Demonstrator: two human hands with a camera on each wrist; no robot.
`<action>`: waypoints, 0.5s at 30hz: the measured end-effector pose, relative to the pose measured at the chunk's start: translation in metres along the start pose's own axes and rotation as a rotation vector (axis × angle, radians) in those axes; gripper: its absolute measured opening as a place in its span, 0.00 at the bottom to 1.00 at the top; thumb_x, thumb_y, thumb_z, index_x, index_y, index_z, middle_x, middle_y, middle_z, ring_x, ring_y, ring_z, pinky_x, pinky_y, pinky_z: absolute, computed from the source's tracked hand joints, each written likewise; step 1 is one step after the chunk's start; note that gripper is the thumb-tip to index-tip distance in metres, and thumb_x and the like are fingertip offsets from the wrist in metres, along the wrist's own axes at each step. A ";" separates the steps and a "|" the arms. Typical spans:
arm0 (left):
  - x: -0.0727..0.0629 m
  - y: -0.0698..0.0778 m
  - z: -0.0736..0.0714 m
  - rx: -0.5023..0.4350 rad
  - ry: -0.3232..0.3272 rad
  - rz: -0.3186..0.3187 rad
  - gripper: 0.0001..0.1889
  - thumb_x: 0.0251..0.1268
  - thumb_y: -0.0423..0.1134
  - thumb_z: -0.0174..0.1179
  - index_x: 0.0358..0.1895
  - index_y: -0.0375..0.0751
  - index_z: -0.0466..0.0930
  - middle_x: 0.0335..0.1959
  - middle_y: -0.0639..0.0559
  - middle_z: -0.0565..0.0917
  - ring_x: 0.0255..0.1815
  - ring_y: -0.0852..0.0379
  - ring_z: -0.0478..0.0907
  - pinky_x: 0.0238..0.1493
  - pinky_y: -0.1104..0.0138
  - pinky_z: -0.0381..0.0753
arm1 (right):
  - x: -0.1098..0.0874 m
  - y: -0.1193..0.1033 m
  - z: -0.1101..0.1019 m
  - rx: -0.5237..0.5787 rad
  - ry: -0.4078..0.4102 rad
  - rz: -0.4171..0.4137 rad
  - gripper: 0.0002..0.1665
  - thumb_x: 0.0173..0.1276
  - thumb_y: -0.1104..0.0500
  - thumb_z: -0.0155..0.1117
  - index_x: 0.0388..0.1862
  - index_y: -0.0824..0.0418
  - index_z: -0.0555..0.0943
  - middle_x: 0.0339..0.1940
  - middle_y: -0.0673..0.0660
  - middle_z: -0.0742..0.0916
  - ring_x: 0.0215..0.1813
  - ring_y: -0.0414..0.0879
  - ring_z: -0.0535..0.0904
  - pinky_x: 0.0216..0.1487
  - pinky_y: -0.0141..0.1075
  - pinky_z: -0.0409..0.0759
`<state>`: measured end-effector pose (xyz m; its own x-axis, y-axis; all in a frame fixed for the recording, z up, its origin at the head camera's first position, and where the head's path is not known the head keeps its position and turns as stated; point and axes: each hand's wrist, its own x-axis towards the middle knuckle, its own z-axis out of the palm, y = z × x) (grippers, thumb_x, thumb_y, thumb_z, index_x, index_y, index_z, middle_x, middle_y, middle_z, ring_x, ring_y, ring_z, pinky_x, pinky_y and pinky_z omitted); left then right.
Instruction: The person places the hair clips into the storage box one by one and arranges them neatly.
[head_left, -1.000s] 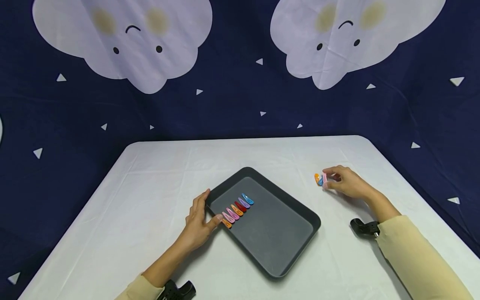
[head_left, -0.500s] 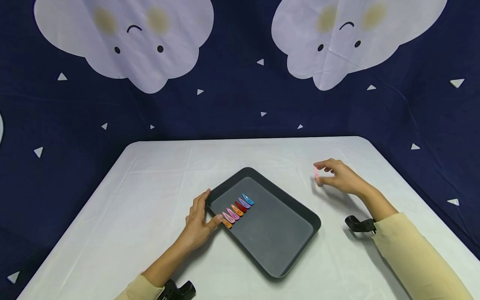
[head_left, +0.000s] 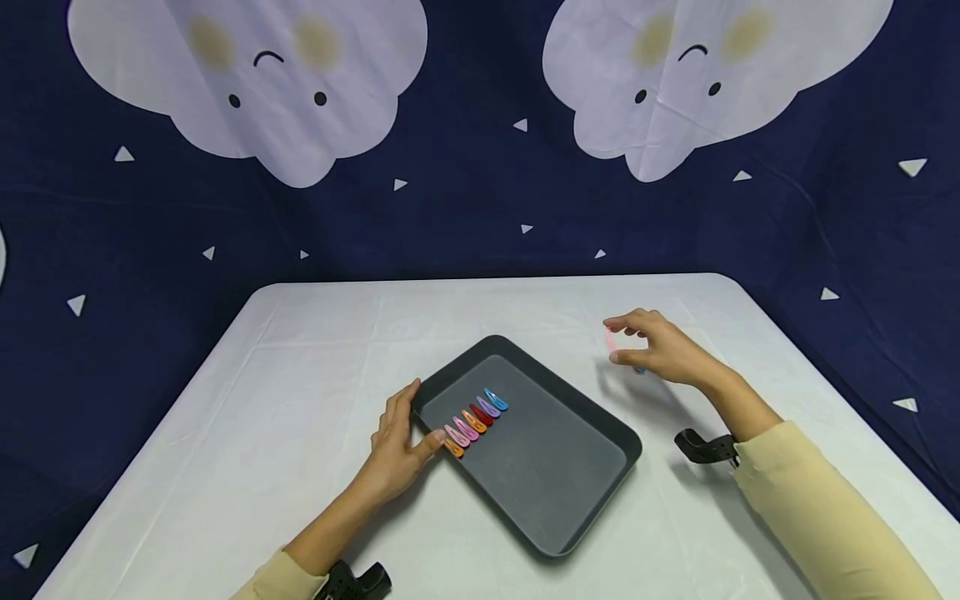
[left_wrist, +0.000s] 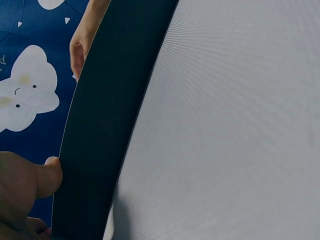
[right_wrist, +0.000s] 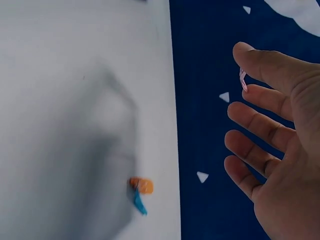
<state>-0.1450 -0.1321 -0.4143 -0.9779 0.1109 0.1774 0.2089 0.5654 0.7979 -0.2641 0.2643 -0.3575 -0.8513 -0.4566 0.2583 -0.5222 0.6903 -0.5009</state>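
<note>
A pink snap hair clip [right_wrist: 242,80] is pinched between the thumb and index finger of my right hand [head_left: 663,350], raised above the table to the right of the tray. The other fingers are spread and hold nothing. My left hand [head_left: 397,454] grips the left corner of a dark grey baking tray [head_left: 555,475], its thumb [left_wrist: 50,176] at the rim. Inside the tray, by that corner, several hair clips lie in a slanting row, from a blue clip [head_left: 495,399] past a red clip [head_left: 482,414] to an orange clip [head_left: 453,447] partly behind the thumb.
On the table below my right hand lie an orange clip [right_wrist: 145,185] and a blue clip [right_wrist: 139,202], touching or overlapping; the head view mostly hides them. A white cloth [head_left: 322,358] covers the table. Behind its far edge hangs a dark blue cloud-print backdrop [head_left: 465,233].
My right hand has lifted the pink clip off the table beside the other loose clips and carried it left towards the tray. My left hand and the tray have stayed put.
</note>
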 end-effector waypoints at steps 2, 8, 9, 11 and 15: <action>0.000 0.000 0.000 0.001 -0.001 0.001 0.40 0.62 0.40 0.61 0.73 0.41 0.49 0.72 0.42 0.56 0.70 0.39 0.54 0.58 0.42 0.52 | 0.002 -0.004 0.001 0.002 -0.003 -0.006 0.30 0.58 0.54 0.70 0.59 0.58 0.76 0.54 0.58 0.81 0.55 0.53 0.72 0.54 0.48 0.66; 0.000 0.000 0.000 0.000 -0.003 0.001 0.40 0.61 0.39 0.61 0.73 0.41 0.48 0.72 0.42 0.56 0.69 0.39 0.55 0.57 0.43 0.51 | 0.009 -0.017 0.005 0.014 -0.011 -0.039 0.31 0.56 0.54 0.72 0.59 0.57 0.76 0.53 0.56 0.82 0.54 0.51 0.71 0.51 0.45 0.66; 0.000 0.000 0.000 -0.001 -0.002 0.002 0.40 0.61 0.39 0.61 0.73 0.41 0.48 0.72 0.42 0.56 0.69 0.39 0.55 0.57 0.42 0.51 | 0.010 -0.020 0.006 0.017 -0.013 -0.047 0.31 0.56 0.55 0.72 0.59 0.57 0.76 0.53 0.56 0.82 0.53 0.51 0.71 0.51 0.45 0.66; -0.001 0.000 0.000 -0.005 -0.005 -0.005 0.41 0.61 0.39 0.61 0.74 0.42 0.48 0.72 0.42 0.55 0.69 0.39 0.54 0.58 0.42 0.51 | 0.012 -0.025 0.007 0.027 -0.018 -0.064 0.31 0.55 0.56 0.72 0.59 0.57 0.76 0.53 0.56 0.82 0.53 0.51 0.71 0.52 0.46 0.66; -0.001 0.000 -0.001 -0.015 -0.010 -0.014 0.42 0.61 0.39 0.62 0.74 0.42 0.47 0.73 0.43 0.54 0.70 0.40 0.54 0.59 0.43 0.49 | 0.017 -0.035 0.010 0.047 -0.031 -0.094 0.32 0.55 0.56 0.72 0.60 0.58 0.76 0.54 0.56 0.82 0.54 0.52 0.71 0.54 0.49 0.67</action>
<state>-0.1443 -0.1324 -0.4136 -0.9808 0.1107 0.1602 0.1948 0.5550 0.8087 -0.2600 0.2271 -0.3440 -0.7964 -0.5359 0.2803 -0.5960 0.6169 -0.5140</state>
